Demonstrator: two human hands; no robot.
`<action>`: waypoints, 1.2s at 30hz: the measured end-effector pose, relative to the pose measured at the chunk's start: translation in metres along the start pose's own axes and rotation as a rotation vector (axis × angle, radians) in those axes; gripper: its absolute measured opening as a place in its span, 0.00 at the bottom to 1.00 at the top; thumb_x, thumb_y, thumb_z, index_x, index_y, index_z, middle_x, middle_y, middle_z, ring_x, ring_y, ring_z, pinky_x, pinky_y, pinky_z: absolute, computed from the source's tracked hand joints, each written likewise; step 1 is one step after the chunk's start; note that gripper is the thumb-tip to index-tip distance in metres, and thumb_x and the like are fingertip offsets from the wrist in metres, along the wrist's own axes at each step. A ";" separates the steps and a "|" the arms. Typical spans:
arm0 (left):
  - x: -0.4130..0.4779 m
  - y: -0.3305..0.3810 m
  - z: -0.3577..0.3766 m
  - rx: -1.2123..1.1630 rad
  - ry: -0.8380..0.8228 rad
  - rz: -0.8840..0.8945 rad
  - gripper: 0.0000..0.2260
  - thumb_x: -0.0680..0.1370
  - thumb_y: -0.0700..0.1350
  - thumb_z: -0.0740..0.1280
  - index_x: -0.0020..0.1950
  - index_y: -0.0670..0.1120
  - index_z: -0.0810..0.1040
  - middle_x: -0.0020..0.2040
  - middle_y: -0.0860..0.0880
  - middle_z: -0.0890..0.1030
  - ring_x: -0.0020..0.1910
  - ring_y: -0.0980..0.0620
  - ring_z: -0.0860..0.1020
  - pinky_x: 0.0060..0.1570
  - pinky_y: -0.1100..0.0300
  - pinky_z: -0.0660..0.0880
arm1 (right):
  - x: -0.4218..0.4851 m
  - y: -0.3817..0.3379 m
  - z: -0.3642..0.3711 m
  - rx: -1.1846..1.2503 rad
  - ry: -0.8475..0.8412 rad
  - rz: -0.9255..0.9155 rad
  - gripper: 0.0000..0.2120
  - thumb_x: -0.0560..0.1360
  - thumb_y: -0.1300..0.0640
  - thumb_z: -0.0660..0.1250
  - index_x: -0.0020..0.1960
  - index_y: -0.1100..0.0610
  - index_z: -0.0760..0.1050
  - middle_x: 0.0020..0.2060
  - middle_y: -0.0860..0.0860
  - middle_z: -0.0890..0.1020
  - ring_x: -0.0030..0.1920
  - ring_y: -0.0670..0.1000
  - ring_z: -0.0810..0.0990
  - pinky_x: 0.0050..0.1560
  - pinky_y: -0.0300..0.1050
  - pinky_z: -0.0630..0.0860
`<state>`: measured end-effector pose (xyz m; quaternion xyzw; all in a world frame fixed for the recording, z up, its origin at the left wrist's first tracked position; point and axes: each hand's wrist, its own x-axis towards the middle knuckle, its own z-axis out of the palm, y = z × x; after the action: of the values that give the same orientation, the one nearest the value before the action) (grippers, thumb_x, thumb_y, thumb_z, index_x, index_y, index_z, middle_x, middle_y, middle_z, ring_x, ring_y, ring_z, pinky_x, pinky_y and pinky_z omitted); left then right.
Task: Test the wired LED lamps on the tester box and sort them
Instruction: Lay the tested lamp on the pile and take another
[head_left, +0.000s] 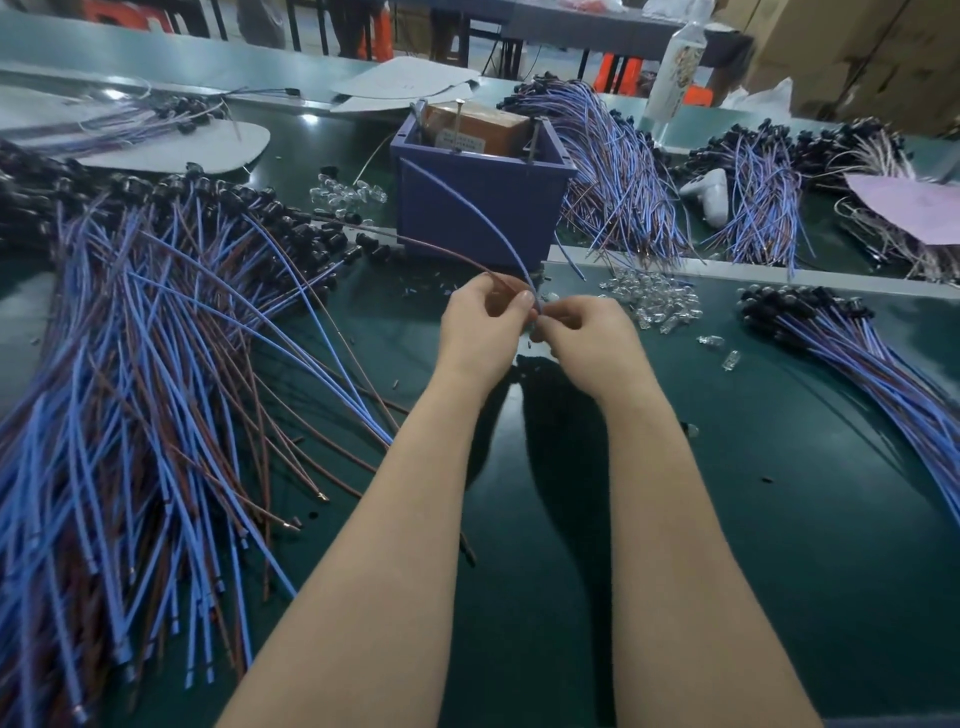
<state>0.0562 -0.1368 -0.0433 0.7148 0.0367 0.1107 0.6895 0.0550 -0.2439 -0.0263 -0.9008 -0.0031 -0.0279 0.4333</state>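
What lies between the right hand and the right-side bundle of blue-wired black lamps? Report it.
Head view: between right hand and lamp bundle lie a heap of small clear LED bulbs and two loose ones.

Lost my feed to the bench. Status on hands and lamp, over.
Left hand and right hand both pinch one wired lamp, head hidden by fingers. Blue lead arcs up toward tester box, contact unclear. Nothing between hands and box.

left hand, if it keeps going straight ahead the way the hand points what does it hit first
Probably the front wall of the blue tester box, straight beyond the left hand; only the wires it pinches cross the gap. Depth is hard to judge from one view.
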 end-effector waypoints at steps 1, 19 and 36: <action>0.000 -0.001 0.000 0.015 0.009 0.015 0.07 0.77 0.34 0.64 0.42 0.44 0.77 0.43 0.41 0.82 0.47 0.42 0.81 0.57 0.46 0.76 | 0.000 -0.001 0.004 0.016 0.017 -0.013 0.08 0.76 0.59 0.64 0.50 0.56 0.81 0.42 0.52 0.84 0.43 0.50 0.78 0.48 0.42 0.74; -0.003 -0.007 0.003 0.322 0.249 0.145 0.15 0.81 0.42 0.59 0.68 0.43 0.69 0.39 0.52 0.78 0.46 0.48 0.77 0.44 0.62 0.67 | 0.000 0.002 0.022 0.139 0.503 -0.079 0.06 0.77 0.62 0.54 0.54 0.59 0.66 0.39 0.60 0.81 0.40 0.63 0.80 0.45 0.57 0.76; -0.010 -0.006 0.006 0.400 0.167 0.144 0.09 0.77 0.43 0.60 0.56 0.45 0.72 0.38 0.43 0.83 0.39 0.40 0.81 0.46 0.48 0.77 | 0.005 0.004 0.021 0.003 0.441 -0.092 0.16 0.83 0.55 0.51 0.53 0.62 0.75 0.47 0.59 0.81 0.48 0.58 0.77 0.41 0.41 0.61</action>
<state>0.0484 -0.1442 -0.0506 0.8263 0.0637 0.2092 0.5190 0.0609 -0.2302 -0.0424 -0.8712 0.0505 -0.2438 0.4231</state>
